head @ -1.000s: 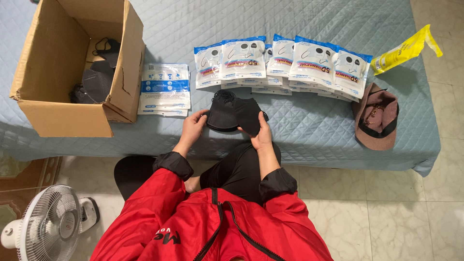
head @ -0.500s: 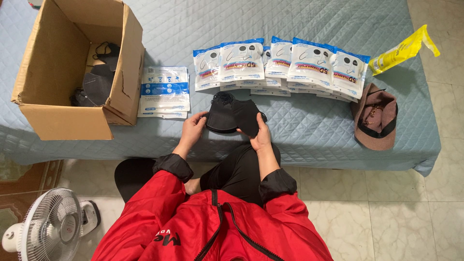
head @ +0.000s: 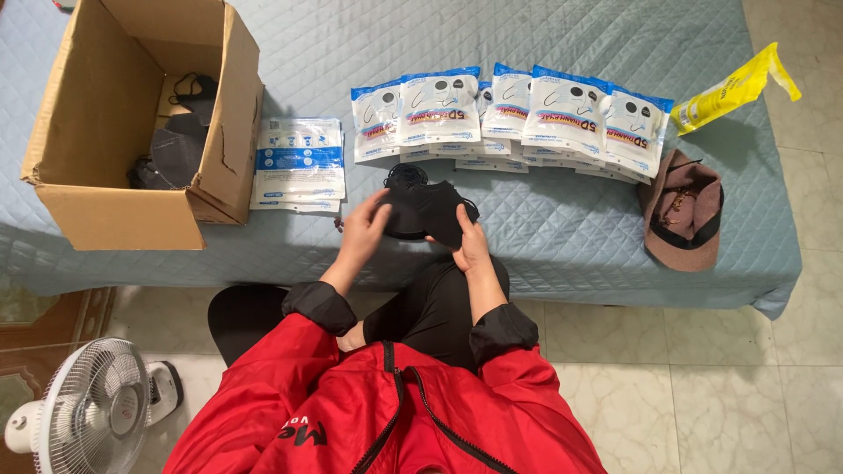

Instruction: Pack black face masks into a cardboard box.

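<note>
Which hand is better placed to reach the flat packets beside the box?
Probably the left hand: it grips the black masks on the side nearer the flat packets; the right hand sits farther away.

Box: an open brown cardboard box is set at the left edge of the blue bed cover.
Hat: a brown hat is laid near the right edge.
Fan: a white fan is seen on the floor.

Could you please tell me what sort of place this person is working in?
Probably a room in a home, not a workshop: the work surface is a bed with a quilted blue cover, the floor is pale tile, and a small standing fan sits beside it. Both hands hold black masks.
</note>
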